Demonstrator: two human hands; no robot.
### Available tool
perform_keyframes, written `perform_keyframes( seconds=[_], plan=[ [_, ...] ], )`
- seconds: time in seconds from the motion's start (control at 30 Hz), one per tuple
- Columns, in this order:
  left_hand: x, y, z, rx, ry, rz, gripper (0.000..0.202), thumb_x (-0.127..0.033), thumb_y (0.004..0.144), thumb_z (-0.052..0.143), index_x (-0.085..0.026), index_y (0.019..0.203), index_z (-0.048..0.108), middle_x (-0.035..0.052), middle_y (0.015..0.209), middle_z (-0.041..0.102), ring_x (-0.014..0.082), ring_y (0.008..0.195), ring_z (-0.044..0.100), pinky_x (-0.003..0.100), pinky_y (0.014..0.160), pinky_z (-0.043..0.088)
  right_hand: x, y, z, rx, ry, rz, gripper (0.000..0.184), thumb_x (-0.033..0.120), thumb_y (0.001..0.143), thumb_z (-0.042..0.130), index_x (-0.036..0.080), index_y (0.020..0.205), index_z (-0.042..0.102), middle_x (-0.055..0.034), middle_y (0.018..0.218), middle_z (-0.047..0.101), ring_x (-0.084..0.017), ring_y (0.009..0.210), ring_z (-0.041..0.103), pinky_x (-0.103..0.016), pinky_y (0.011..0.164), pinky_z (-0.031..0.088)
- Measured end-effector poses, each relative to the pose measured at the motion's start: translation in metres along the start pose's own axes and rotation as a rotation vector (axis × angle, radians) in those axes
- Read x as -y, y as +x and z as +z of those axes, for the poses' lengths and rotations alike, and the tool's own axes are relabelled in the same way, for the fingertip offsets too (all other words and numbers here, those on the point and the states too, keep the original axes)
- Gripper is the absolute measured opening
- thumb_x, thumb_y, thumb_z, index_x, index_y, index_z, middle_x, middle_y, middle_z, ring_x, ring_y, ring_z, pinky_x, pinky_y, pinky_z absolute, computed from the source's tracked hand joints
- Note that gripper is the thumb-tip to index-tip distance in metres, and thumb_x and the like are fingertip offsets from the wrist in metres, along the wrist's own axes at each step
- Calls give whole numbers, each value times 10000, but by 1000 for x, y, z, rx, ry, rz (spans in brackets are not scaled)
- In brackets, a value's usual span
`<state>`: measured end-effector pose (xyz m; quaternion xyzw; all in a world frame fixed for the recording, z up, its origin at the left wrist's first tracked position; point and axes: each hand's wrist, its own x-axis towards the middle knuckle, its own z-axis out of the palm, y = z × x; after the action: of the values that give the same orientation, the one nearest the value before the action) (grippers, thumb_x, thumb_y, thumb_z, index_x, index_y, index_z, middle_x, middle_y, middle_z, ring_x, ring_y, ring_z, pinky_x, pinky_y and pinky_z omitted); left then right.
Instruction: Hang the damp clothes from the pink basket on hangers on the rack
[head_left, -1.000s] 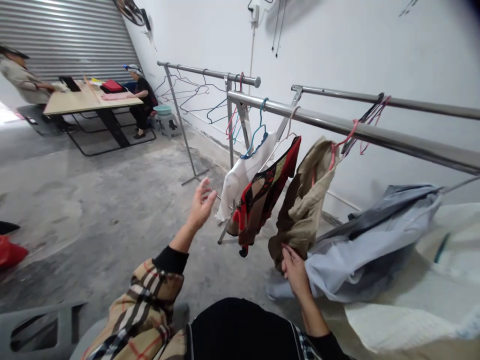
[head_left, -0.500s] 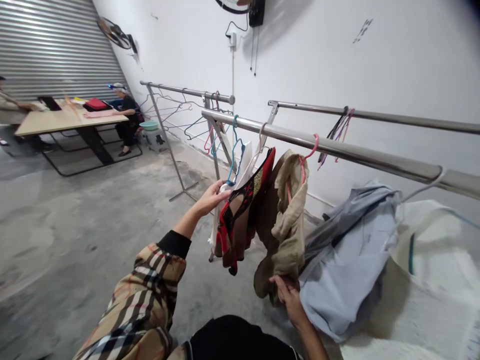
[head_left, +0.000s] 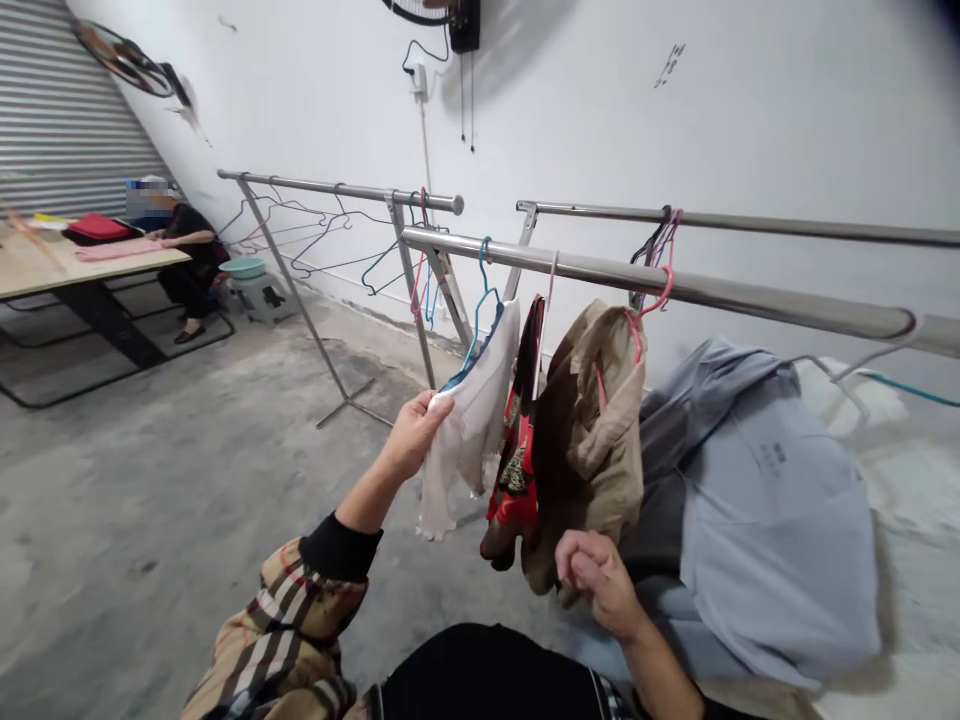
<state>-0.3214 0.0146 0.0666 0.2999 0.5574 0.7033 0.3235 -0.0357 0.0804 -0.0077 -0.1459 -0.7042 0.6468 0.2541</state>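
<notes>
Below metal rail: left grip pinching white garment; right grip (curled, hold unclear) by khaki garment.

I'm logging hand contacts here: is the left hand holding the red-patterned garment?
No, the left hand grips the edge of the white garment, while the red-patterned garment hangs apart from that hand.

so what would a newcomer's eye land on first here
Probably the red-and-black patterned garment hanging from the shiny metal rail. Left of it, the left hand grips a white garment on a blue hanger; right of it hangs a crumpled khaki garment, the right hand near its bottom. Pale grey-blue cloth fills the lower right.
</notes>
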Motion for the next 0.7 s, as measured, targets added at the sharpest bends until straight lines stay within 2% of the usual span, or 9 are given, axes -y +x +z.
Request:
perform_keyframes(
  seconds=[0.1, 0.17, 0.2, 0.27, 0.33, 0.4, 0.47, 0.57, 0.7],
  plan=[
    [-2, -2, -7, 21, 104, 72, 413, -535, 700, 731, -151, 758, 589, -24, 655, 561, 94, 579, 489, 200, 542, 386, 37, 17, 20, 195, -72, -161, 532, 657, 863, 498, 171, 851, 717, 19, 580, 458, -95, 539, 412, -227, 541, 356],
    [-3, -2, -11, 26, 197, 135, 380, -506, 722, 715, -155, 721, 572, -36, 633, 516, 87, 581, 450, 198, 550, 368, 45, 29, 33, 228, -154, -231, 469, 589, 877, 535, 201, 1084, 698, -33, 802, 589, -132, 707, 531, -261, 675, 451],
    [-3, -2, -12, 18, 245, 168, 368, -488, 731, 710, -156, 696, 555, -42, 618, 488, 83, 579, 426, 196, 552, 355, 43, 34, 38, 188, -200, -244, 455, 539, 882, 558, 218, 1190, 654, -63, 964, 616, -149, 807, 566, -279, 741, 477],
    [-1, -1, -15, -7, 314, 220, 352, -459, 741, 703, -159, 673, 532, -49, 609, 451, 81, 585, 399, 195, 557, 338, 29, 43, 46, 21, -289, -219, 499, 441, 875, 601, 244, 1330, 549, -109, 1261, 544, -165, 951, 582, -294, 810, 501],
    [3, 1, -17, -10, 337, 236, 337, -453, 748, 696, -161, 696, 536, -48, 620, 452, 86, 598, 402, 198, 569, 341, 9, 47, 49, -193, -330, -154, 556, 387, 861, 617, 247, 1383, 484, -132, 1371, 472, -166, 984, 587, -288, 798, 521],
    [7, 4, -19, 6, 325, 230, 326, -458, 751, 692, -163, 736, 553, -43, 644, 480, 92, 613, 427, 203, 588, 361, -8, 47, 50, -355, -299, -80, 576, 374, 857, 610, 237, 1395, 455, -144, 1353, 488, -158, 947, 600, -280, 761, 537],
    [11, 8, -20, 34, 305, 230, 323, -458, 744, 699, -162, 782, 575, -33, 675, 521, 101, 635, 462, 211, 615, 388, -18, 45, 49, -440, -224, -14, 589, 388, 861, 598, 225, 1402, 432, -150, 1319, 519, -147, 892, 615, -273, 730, 548],
    [17, 16, -21, 115, 291, 249, 350, -456, 723, 719, -158, 873, 609, -6, 747, 594, 124, 686, 525, 231, 667, 429, -24, 39, 51, -471, -141, 50, 615, 430, 859, 602, 206, 1402, 422, -162, 1313, 538, -136, 830, 630, -270, 706, 559],
    [21, 29, -25, 233, 389, 316, 428, -449, 752, 699, -149, 1050, 635, 54, 927, 673, 174, 826, 598, 280, 776, 466, -32, 30, 57, -515, -150, 90, 630, 483, 833, 624, 188, 1370, 474, -166, 1293, 573, -145, 808, 645, -269, 695, 566]
  ],
)
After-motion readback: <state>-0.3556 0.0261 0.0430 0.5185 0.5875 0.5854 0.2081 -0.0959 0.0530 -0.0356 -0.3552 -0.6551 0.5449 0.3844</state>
